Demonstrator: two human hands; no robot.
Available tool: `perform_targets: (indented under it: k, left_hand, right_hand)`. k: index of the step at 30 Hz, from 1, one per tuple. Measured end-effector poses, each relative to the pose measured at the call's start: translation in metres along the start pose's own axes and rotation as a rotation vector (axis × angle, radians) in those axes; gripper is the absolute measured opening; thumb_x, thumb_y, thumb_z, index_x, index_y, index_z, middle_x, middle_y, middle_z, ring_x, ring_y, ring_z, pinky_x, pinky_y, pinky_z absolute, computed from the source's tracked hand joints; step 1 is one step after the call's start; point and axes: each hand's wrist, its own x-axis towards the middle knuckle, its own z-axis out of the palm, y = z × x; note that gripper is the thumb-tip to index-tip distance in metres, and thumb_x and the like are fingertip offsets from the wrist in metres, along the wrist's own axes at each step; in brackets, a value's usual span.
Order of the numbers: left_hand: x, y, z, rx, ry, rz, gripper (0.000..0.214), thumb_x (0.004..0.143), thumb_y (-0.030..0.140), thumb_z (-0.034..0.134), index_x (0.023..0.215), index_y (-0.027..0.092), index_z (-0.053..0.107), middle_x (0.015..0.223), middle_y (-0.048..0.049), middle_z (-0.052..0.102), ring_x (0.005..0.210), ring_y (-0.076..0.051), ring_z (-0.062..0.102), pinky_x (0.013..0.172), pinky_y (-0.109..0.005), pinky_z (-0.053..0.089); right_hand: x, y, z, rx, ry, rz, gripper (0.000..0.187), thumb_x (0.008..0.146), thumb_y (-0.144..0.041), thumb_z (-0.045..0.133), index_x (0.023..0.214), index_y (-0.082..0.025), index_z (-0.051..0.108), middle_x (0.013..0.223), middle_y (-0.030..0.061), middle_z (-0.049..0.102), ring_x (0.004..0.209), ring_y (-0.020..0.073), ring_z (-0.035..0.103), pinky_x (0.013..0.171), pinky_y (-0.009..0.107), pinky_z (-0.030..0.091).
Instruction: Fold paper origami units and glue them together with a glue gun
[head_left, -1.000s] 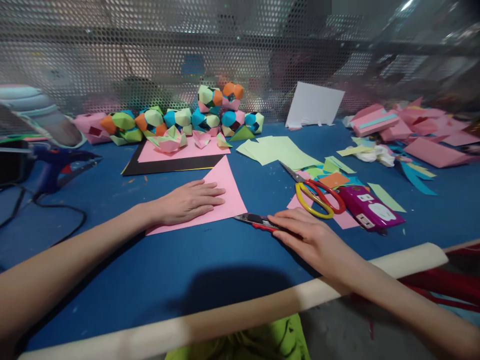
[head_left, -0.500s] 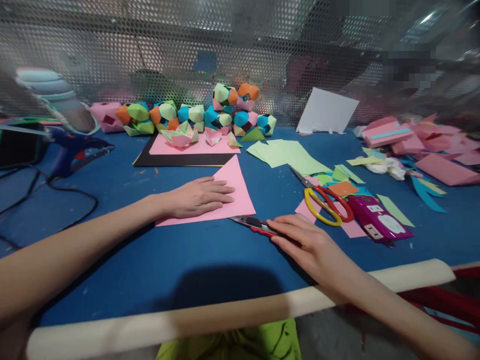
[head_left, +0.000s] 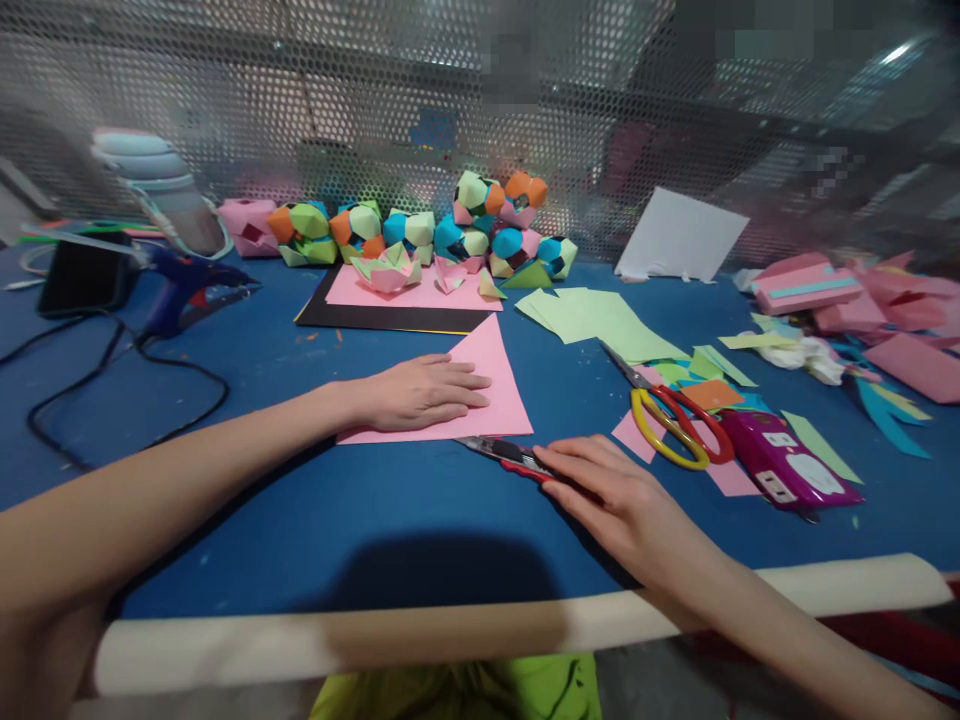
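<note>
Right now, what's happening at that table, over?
Left hand flat on pink paper triangle. Right hand gripping cutter, blade at triangle's near edge. Scissors right of triangle, not touching.

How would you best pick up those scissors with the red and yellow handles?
I'd take the scissors by the yellow loop, coming from the near side. The blades point away, toward the pale green paper, leaving both loops at the near end. The red loop sits close by the purple case, so the yellow one looks easier. The right hand holds a cutter.
</note>
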Motion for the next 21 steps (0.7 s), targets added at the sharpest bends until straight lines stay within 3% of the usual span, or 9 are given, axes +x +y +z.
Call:
perform_targets:
  k: [16,21]
  left_hand:
    - [-0.001,0.0,0.002,-0.002,-0.002,0.006,0.043,0.098,0.037,0.027,0.135,0.028,0.046,0.15,-0.0011,0.036,0.14,-0.018,0.027,0.114,-0.039,0.014]
    - [0.0,0.0,0.002,0.013,0.003,0.029,0.045,0.098,0.037,0.027,0.134,0.023,0.048,0.149,-0.0036,0.037,0.139,-0.02,0.028,0.114,-0.04,0.015]
  right_hand:
    - [0.014,-0.018,0.012,0.017,-0.035,-0.059,0.028,0.092,-0.021,0.048,0.115,-0.018,0.063,0.103,0.0112,0.066,0.092,0.0223,0.059,0.078,0.04,0.054]
    - [0.018,-0.023,0.015,0.003,-0.052,-0.089,0.027,0.092,-0.019,0.047,0.114,-0.015,0.063,0.103,0.012,0.065,0.091,0.0224,0.058,0.077,0.039,0.054]
